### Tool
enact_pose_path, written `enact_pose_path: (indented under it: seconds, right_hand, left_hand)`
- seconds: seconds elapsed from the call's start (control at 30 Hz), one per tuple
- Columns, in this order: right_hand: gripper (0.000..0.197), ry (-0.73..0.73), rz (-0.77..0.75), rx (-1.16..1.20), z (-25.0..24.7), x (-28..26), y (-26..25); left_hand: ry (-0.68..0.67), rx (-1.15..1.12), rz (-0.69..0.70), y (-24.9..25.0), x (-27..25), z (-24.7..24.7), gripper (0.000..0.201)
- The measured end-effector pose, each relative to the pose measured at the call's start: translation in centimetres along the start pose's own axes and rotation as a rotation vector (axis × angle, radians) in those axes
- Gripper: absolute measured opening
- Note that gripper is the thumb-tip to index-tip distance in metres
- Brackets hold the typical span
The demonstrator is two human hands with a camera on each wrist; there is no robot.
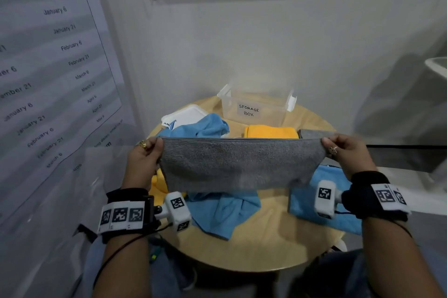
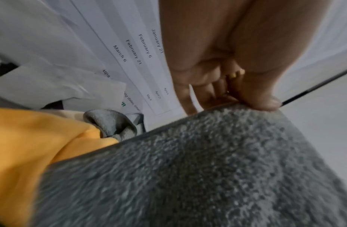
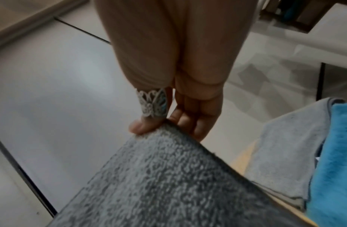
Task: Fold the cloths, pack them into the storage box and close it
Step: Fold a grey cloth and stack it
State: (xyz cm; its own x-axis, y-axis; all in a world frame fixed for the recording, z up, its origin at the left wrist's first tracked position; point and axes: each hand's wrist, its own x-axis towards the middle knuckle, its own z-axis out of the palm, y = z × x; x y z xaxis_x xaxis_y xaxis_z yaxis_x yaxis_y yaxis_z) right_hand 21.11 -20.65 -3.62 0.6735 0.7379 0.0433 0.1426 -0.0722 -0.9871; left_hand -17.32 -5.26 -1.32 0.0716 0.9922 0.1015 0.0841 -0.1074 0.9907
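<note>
I hold a grey cloth [image 1: 242,164] stretched in the air above the round wooden table [image 1: 261,244]. My left hand [image 1: 154,146] pinches its upper left corner, thumb on the near side [image 2: 265,102]. My right hand [image 1: 330,145] pinches the upper right corner [image 3: 149,124]. The grey cloth [image 2: 207,176] hangs doubled from its top edge. Behind it stands the clear storage box [image 1: 254,109], open, with its white lid [image 1: 186,116] lying to the left. Blue cloths [image 1: 203,126] [image 1: 222,213] [image 1: 324,205], yellow cloths [image 1: 271,132] [image 1: 158,189] and another grey cloth [image 1: 312,133] lie on the table.
A wall poster with dates [image 1: 48,68] hangs close on my left. The table's near edge [image 1: 242,268] is by my legs. A white wall stands right behind the box, and grey floor [image 3: 52,76] shows to the right.
</note>
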Motion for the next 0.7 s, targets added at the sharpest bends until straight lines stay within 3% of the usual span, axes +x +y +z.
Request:
enact_pose_path:
  seconds: [0.07, 0.2, 0.3, 0.5, 0.63, 0.7]
  right_hand:
    - [0.027, -0.001, 0.031, -0.033, 0.5, 0.2, 0.1]
    - [0.017, 0.096, 0.121, -0.170, 3.6, 0.6, 0.5]
    - [0.014, 0.120, 0.110, -0.103, 7.0, -0.8, -0.6]
    - [0.012, -0.091, 0.063, 0.159, 12.3, -6.7, -4.0]
    - [0.006, -0.268, 0.096, 0.257, 13.0, -8.9, -3.8]
    - [0.014, -0.309, 0.109, 0.287, 12.6, -9.4, -3.6]
  left_hand:
    - [0.021, 0.019, -0.065, -0.5, 0.5, 0.2, 0.020]
    - [0.134, 0.288, -0.181, -0.5, 0.5, 2.7, 0.033]
    - [0.037, 0.143, -0.216, 0.2, -0.7, 5.9, 0.030]
    - [-0.228, -0.086, -0.174, 1.5, -6.1, 10.4, 0.018]
    - [-0.257, -0.052, -0.079, 1.0, -7.5, 10.7, 0.011]
    - [-0.280, -0.048, -0.066, 0.8, -7.7, 10.4, 0.009]
